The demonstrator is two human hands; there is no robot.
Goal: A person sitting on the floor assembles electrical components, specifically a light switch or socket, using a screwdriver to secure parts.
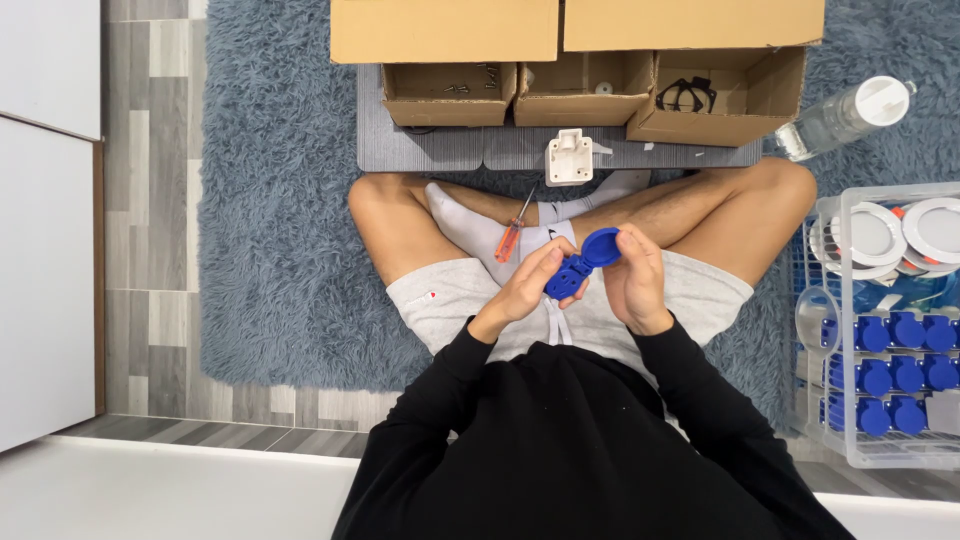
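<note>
I sit cross-legged on a blue shaggy rug. Both hands hold a blue plastic socket part with a round hinged lid (585, 262) above my lap. My left hand (528, 288) grips its lower body from the left. My right hand (633, 282) holds the round lid end from the right. An orange-handled screwdriver (513, 232) lies on my white sock just left of the hands. A white square plastic part (568, 157) rests on the grey mat beyond my feet.
Three open cardboard boxes (585, 92) with small parts stand on a grey mat (420, 150) ahead. A clear plastic bottle (845, 115) lies at upper right. A clear bin (885, 320) at right holds several blue sockets and white round covers.
</note>
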